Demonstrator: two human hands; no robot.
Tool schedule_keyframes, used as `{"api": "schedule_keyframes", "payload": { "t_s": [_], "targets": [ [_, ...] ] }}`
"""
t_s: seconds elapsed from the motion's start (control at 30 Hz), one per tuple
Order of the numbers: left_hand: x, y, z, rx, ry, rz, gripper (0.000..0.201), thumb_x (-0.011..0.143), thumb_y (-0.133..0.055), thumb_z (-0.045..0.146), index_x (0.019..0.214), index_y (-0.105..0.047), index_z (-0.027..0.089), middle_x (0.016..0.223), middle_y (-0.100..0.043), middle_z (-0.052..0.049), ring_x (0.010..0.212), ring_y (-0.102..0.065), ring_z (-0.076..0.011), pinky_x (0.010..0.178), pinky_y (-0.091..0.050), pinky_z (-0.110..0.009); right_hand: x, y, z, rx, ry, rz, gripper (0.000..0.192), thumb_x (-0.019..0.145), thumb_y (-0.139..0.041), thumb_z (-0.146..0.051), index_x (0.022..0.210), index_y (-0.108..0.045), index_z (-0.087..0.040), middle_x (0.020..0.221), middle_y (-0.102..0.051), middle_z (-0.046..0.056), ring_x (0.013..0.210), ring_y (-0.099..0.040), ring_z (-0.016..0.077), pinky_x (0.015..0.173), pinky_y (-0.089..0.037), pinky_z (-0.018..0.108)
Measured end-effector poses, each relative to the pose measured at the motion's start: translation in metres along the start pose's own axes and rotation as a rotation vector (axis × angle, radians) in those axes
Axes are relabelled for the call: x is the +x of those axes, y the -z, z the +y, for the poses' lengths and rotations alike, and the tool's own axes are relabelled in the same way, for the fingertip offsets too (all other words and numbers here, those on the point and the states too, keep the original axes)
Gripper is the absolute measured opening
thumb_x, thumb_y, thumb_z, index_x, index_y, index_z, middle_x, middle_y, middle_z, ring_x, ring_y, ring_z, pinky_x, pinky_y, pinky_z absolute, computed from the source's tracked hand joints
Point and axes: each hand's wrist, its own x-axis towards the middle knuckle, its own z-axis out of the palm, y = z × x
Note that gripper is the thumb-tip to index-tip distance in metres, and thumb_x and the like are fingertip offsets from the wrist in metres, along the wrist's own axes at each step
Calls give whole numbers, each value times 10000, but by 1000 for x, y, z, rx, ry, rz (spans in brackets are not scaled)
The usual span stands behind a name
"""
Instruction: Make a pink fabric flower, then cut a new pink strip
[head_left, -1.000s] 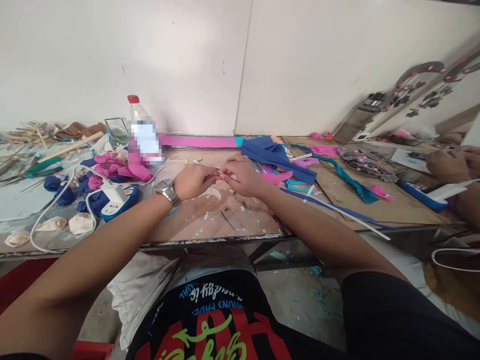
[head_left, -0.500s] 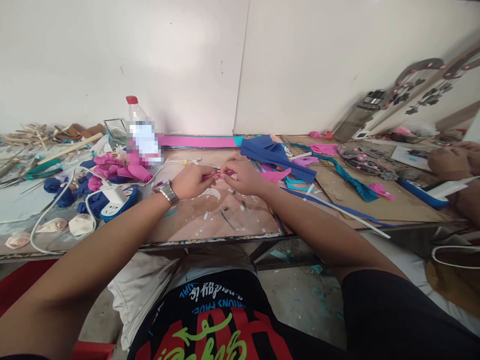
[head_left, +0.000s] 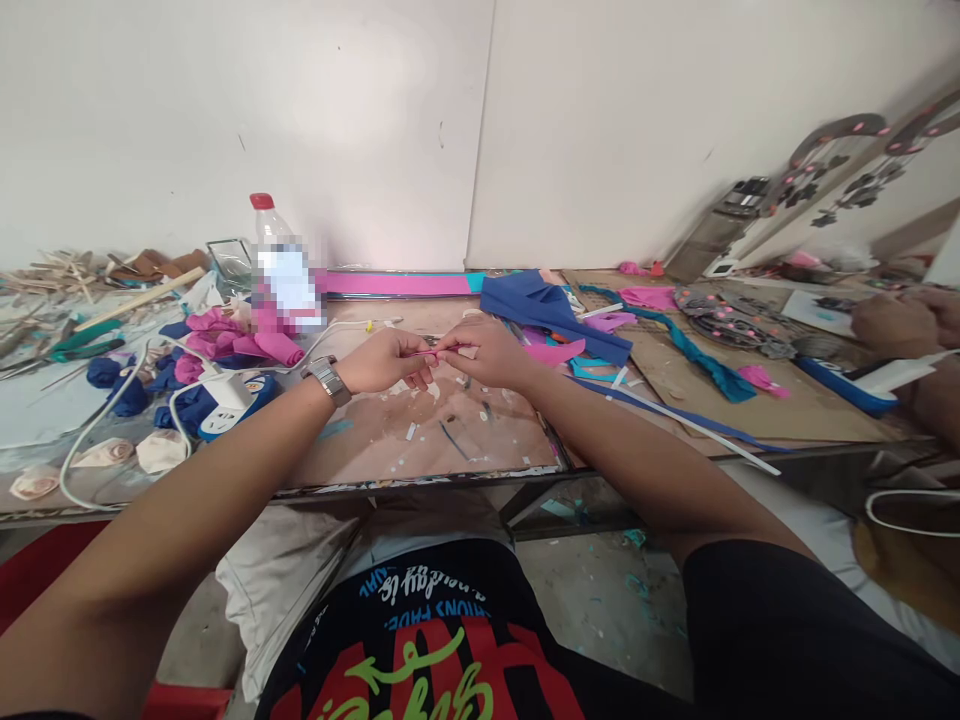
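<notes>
Label on bottle point(head_left: 283, 270): blurred, unreadable. Shirt print at lower frame edge: writing present, upside down, not legible.

Pink strip point(head_left: 439, 350): thin, small, long axis roughly horizontal, running left to right between both hands, raised just above the counter point(head_left: 390, 440) near its middle. Exact ends hidden by fingertips.

Left hand point(head_left: 382, 360): extended forward from the lower left, wristwatch point(head_left: 327, 378) at the wrist, fingers curled, thumb and forefinger pinched on the left end of the pink strip.

Right hand point(head_left: 487, 352): extended forward from the lower right, knuckles up, fingertips pinched on the right end of the pink strip, touching the left hand's fingertips.

Surroundings: blue fabric point(head_left: 551, 310) just beyond the right hand; pink and blue fabric pieces point(head_left: 225, 340) beside the bottle; white power strip point(head_left: 229, 395) with cable to the left; another person's hand point(head_left: 896, 325) at the far right edge.
</notes>
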Motion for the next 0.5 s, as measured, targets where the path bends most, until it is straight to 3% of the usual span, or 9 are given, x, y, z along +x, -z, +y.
{"api": "schedule_keyframes", "payload": {
  "t_s": [0.23,0.5],
  "targets": [
    [-1,4,3,-180,91,-36,444,798,-767,555,812,-675,120,760,-741,-86,657,-727,-167,619,-575,-260,0,2,-2,-51,78,74,140,933,-671,-303,916,-784,-223,820,-785,35,775,-698,186,817,-452,360],
    [-2,2,5,-181,49,-3,436,858,-693,564,831,-672,130,757,-746,-97,640,-722,-172,607,-580,-272,0,3,-3,-88,49,30,220,966,-620,-378,924,-782,-235,848,-782,54,820,-683,205,841,-431,384]
  ]
}}
